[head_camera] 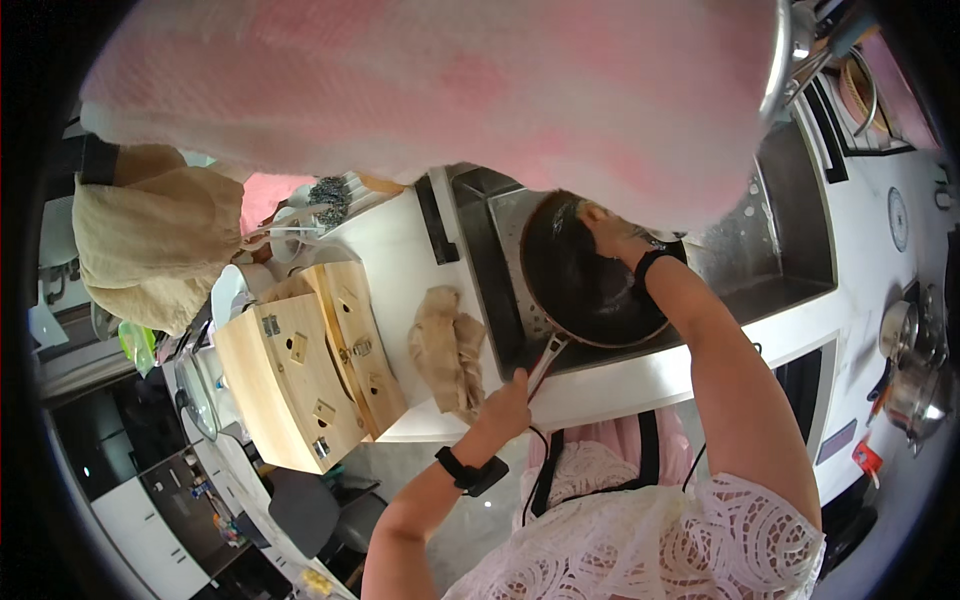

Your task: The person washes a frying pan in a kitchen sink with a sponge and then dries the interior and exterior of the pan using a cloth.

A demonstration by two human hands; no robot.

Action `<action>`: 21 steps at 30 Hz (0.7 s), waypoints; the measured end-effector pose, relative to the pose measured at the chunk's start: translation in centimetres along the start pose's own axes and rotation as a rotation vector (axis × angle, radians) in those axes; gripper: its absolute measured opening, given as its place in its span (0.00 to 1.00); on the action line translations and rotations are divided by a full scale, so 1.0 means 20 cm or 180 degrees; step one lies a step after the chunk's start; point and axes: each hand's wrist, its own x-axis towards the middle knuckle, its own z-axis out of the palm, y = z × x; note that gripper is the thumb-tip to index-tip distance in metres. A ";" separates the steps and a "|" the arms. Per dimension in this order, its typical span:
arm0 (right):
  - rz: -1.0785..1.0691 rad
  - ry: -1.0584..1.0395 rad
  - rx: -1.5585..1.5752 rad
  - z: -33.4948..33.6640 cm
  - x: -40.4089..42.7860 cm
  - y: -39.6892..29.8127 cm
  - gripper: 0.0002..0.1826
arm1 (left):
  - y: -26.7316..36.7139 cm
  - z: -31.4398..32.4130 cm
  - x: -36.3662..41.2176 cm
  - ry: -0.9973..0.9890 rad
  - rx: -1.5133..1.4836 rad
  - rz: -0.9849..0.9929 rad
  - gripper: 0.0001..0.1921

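Observation:
A dark frying pan (577, 292) with a metal handle (553, 349) lies tilted in the stainless steel sink (814, 217). My left hand (508, 409) is closed around the handle near the counter's front edge. Inside the pan, at its upper right side, is my right hand (611, 229); it presses something yellowish, perhaps a sponge, against the pan's surface, though the fingers are partly hidden. Wet shiny patches show on the pan. Close to the camera, a pink and white cloth (450, 82) covers the upper part of the view and hides the back of the sink.
Left of the sink lies a crumpled beige cloth (446, 349) on the white counter, beside a wooden box (300, 375) with metal latches. Another beige cloth (157, 232) hangs farther left. Steel pots (919, 397) stand at the far right. A steel scourer (330, 196) is behind the box.

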 end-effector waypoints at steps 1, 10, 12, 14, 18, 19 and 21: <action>0.0312 -0.0306 -0.0054 0.08 -0.02 0.17 0.36 | 0.02 -0.01 0.03 0.0029 0.0052 0.0044 0.19; -0.0686 -0.2187 0.0014 -0.10 -0.45 -0.28 0.16 | -0.06 0.00 0.02 0.0000 0.0132 -0.0004 0.25; -0.0694 -0.0515 0.1138 -0.16 -0.51 -0.31 0.14 | -0.01 -0.06 0.02 -0.0476 -0.0143 -0.0069 0.26; 0.0030 -0.0365 0.1085 -0.30 -0.37 -0.31 0.12 | 0.03 -0.14 0.02 -0.0615 -0.0357 -0.0026 0.26; 0.0154 0.0803 0.1151 -0.44 -0.26 -0.15 0.15 | 0.09 -0.21 -0.01 -0.0709 -0.1111 0.0100 0.21; 0.0124 0.1086 0.1032 -0.45 -0.25 -0.11 0.15 | 0.10 -0.22 -0.01 -0.0698 -0.1090 0.0125 0.21; 0.0203 0.1128 0.1132 -0.52 -0.22 -0.11 0.15 | 0.11 -0.24 0.00 -0.1158 -0.1779 0.0036 0.18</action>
